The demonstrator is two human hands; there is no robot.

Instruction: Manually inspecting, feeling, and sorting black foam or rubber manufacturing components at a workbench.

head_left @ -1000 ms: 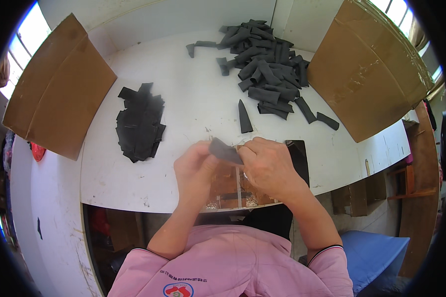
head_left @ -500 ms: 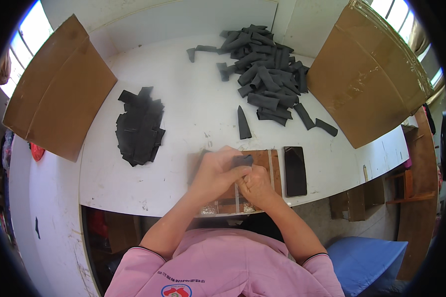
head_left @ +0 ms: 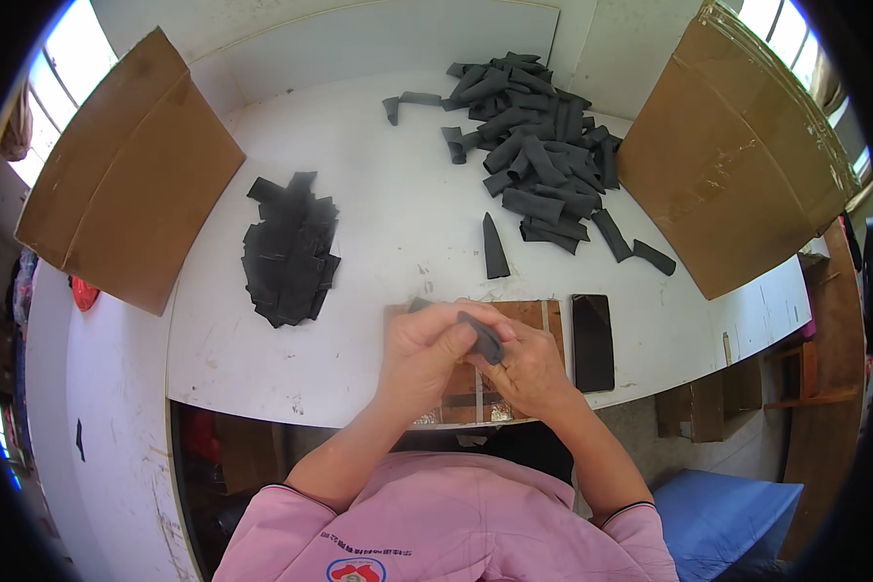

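Note:
Both of my hands meet at the near edge of the table, over a brown board crossed with strips of tape. A dark grey fabric tube is pinched between them. My left hand is wrapped round it with the thumb on top. The closed fingers of my right hand grip its near end, and their tips are partly hidden. Another dark bit shows behind the left knuckles; whether it belongs to the same tube I cannot tell. Beyond the hands lies a single tapered dark grey piece.
Many dark grey fabric tubes are heaped at the back right. Flat black pieces lie stacked on the left. A black phone rests right of the board. Cardboard boxes stand on both sides of the white table.
The dark tube has tilted and more of it shows between my hands, its near end now pointing down to the right. My right hand has turned and opened out slightly around it.

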